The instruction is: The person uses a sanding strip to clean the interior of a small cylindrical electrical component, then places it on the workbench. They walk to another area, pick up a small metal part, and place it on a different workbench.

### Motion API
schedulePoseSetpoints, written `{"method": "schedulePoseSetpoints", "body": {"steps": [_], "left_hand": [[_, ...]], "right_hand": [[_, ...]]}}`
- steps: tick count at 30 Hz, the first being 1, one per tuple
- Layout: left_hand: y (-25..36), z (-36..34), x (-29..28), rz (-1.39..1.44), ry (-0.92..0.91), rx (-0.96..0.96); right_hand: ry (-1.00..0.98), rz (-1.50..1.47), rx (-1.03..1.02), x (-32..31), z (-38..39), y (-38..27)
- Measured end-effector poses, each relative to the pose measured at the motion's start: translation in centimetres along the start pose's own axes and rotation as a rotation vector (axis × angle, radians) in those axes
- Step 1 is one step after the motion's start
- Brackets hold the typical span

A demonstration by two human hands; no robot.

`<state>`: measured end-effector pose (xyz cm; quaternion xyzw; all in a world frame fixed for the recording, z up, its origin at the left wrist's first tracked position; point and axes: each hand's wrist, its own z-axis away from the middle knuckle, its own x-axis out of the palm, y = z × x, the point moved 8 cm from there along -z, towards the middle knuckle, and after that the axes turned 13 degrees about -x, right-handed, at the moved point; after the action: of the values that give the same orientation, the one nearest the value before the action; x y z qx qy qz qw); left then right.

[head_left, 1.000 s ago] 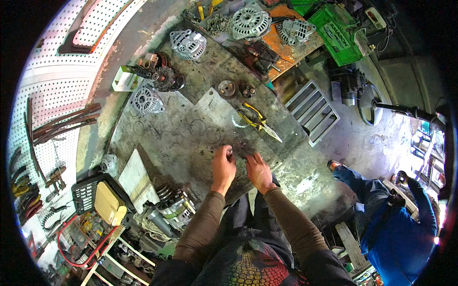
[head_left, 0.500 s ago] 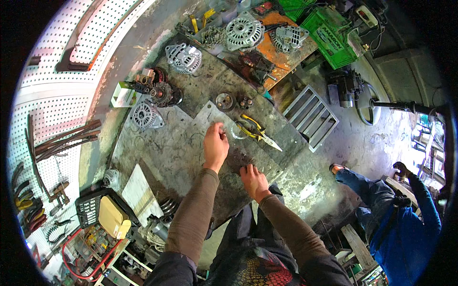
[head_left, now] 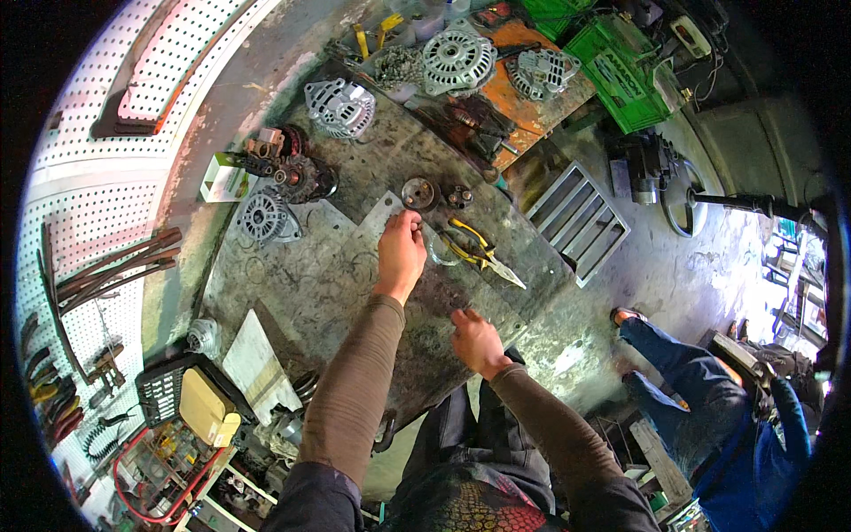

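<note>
My left hand is over the middle of the metal-topped workbench, fingers pinched together beside a small round metal cup. Whatever the pinch may hold is too small to make out. Closer to the front edge, my right hand is low over the bench with its fingers curled in; their inner side is hidden. Yellow-and-black long-nose pliers lie to the right of my left hand, handles apart. A thin pale curved strip lies between that hand and the pliers. Behind them sits a small dark metal part.
Alternator housings and a rotor assembly stand at the back left. Another large housing is near an orange board. A slatted metal frame is right of the bench. A person in blue is at the right.
My left hand has moved slightly away from me, toward the round metal cup. My right hand has shifted a little right and its fingers are more curled. The person in blue has shifted posture.
</note>
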<state>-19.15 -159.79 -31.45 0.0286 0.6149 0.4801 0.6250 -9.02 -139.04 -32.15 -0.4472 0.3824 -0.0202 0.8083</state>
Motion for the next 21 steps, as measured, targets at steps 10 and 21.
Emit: {"method": "schedulePoseSetpoints", "body": {"steps": [10, 21], "left_hand": [[-2.6, -0.6, 1.4, 0.433, 0.004, -0.215], [-0.7, 0.4, 0.1, 0.198, 0.104, -0.136]], "right_hand": [[0.584, -0.079, -0.234, -13.9, -14.4, -5.9], [0.424, 0.194, -0.235, -13.1, -18.5, -7.8]]}}
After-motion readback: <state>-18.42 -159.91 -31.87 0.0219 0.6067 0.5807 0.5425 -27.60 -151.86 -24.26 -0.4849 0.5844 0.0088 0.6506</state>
